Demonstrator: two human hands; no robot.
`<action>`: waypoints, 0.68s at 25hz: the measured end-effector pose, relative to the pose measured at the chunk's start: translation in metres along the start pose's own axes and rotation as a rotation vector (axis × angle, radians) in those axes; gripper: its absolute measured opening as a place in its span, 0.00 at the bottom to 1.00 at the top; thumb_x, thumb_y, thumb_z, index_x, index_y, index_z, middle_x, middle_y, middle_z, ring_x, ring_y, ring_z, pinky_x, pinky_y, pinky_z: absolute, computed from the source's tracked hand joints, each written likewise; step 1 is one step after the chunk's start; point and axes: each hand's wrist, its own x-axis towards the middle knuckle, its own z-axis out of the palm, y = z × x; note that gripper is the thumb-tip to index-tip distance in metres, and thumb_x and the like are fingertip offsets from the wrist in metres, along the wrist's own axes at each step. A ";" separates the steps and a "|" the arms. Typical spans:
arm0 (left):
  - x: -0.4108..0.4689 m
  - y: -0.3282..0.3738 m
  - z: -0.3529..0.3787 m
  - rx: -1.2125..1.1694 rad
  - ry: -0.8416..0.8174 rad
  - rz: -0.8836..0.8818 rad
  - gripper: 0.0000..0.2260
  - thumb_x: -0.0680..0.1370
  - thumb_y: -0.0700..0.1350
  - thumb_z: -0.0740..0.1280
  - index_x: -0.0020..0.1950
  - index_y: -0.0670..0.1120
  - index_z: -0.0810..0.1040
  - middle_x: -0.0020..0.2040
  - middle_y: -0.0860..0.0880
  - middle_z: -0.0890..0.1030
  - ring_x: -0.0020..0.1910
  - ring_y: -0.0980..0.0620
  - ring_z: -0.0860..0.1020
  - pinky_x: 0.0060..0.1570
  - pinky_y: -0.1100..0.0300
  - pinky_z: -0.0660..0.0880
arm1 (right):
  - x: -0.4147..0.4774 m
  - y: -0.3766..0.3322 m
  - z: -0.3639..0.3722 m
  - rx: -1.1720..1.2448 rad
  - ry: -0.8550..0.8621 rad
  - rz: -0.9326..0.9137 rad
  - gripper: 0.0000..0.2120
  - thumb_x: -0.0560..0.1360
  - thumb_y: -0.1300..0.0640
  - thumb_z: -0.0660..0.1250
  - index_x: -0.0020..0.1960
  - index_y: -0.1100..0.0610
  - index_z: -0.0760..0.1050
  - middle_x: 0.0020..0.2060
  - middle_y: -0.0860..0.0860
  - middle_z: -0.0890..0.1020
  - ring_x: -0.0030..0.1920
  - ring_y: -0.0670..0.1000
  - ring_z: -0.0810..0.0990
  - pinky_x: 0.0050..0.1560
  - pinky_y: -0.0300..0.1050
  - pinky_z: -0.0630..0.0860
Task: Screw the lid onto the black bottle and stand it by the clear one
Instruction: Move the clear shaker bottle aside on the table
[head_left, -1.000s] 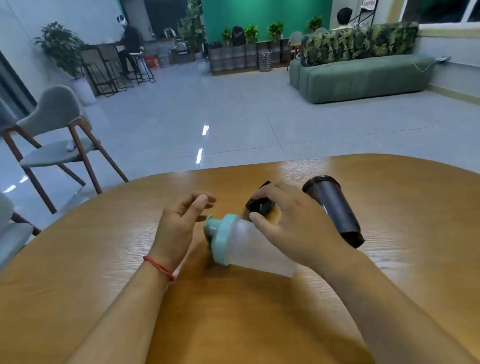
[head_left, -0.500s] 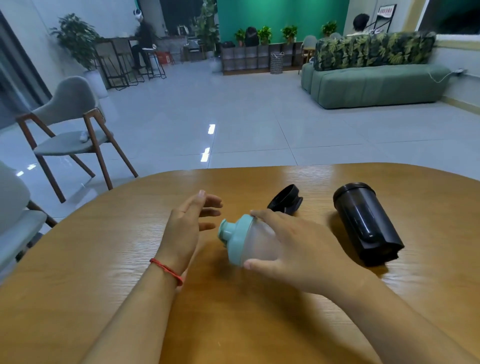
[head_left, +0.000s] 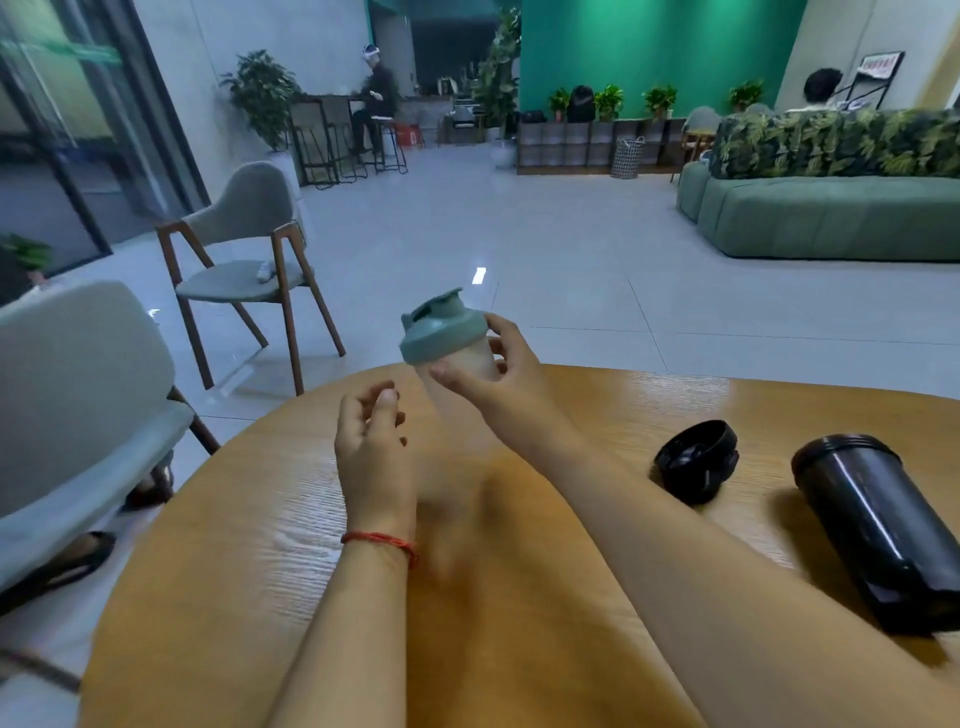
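Head view. We see a round wooden table with both forearms reaching across it. The right hand is wrapped around the clear bottle, thumb toward us and fingers curled over the far side, just below its teal lid. The bottle is roughly upright, tilted slightly to the left, near the far edge of the table; we cannot tell whether its base touches the wood, since the hand and motion blur hide it. The left hand hovers just beside the bottle, on its near left, holding nothing, its fingers loosely curled and half parted. A red string bracelet circles the left wrist.

Well to the right, the black bottle lies on its side on the table, its open mouth pointing away from us. Its black lid lies apart from it, just to its left, propped on edge with the hollow inside toward us. Neither hand touches either one.

Beyond the table we see a grey armchair on a tiled floor and a green sofa.
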 end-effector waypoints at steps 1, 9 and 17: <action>0.004 -0.003 -0.003 0.001 0.057 0.010 0.10 0.84 0.50 0.64 0.61 0.53 0.83 0.59 0.52 0.85 0.61 0.49 0.82 0.60 0.49 0.78 | 0.010 0.003 0.011 0.008 0.011 -0.013 0.41 0.74 0.43 0.82 0.81 0.44 0.67 0.67 0.44 0.78 0.60 0.43 0.82 0.58 0.44 0.83; 0.031 -0.025 0.001 -0.379 0.036 -0.368 0.18 0.87 0.52 0.62 0.74 0.49 0.79 0.68 0.49 0.82 0.70 0.47 0.78 0.72 0.46 0.74 | 0.058 0.034 0.069 -0.030 0.034 -0.019 0.45 0.71 0.49 0.85 0.80 0.48 0.64 0.66 0.44 0.77 0.69 0.53 0.80 0.70 0.56 0.81; 0.032 -0.027 0.001 -0.485 -0.020 -0.427 0.27 0.87 0.61 0.56 0.82 0.47 0.71 0.78 0.42 0.75 0.78 0.41 0.72 0.79 0.39 0.65 | 0.071 0.040 0.083 -0.052 0.070 0.019 0.46 0.70 0.47 0.85 0.79 0.45 0.62 0.72 0.48 0.79 0.68 0.55 0.81 0.69 0.60 0.81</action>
